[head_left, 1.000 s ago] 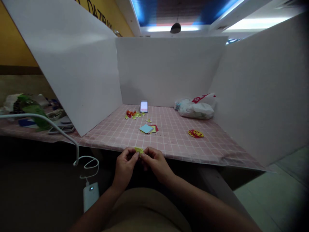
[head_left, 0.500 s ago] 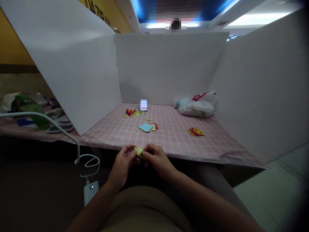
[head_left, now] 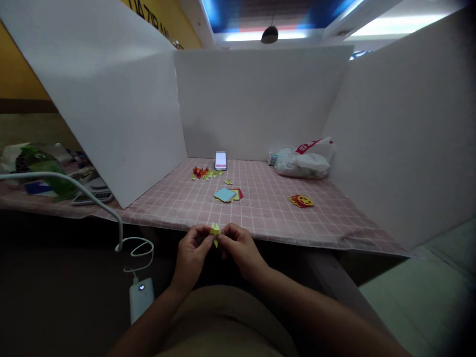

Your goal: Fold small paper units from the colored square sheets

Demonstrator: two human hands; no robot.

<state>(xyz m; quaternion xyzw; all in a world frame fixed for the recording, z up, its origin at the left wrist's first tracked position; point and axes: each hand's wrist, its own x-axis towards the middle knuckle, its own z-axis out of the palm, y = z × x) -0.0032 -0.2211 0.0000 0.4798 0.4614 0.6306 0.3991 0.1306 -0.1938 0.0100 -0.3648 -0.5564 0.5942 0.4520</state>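
A small folded yellow paper piece [head_left: 215, 230] is pinched between both hands just off the table's front edge. My left hand [head_left: 192, 250] grips its left side with thumb and fingertips. From the right, my right hand [head_left: 241, 248] holds it the same way, thumb toward me. Pointed tips stick up and one point hangs down below the thumbs. Beyond the hands lies a stack of square paper sheets [head_left: 225, 195], light blue on top with yellow and red under it. A single folded yellow paper piece [head_left: 228, 182] rests behind the stack.
Several folded red and yellow pieces [head_left: 203, 172] lie near an upright phone [head_left: 220, 160]. Yellow and red cut-out shapes [head_left: 301, 201] are at the right, with a white plastic bag [head_left: 303, 161] behind. White panels enclose the checked table [head_left: 267, 218]. A cabled power bank [head_left: 142, 300] is lower left.
The folded yellow paper has been turned in my fingers, so its tips now point up and down. Both hands stay pinched on it in nearly the same place.
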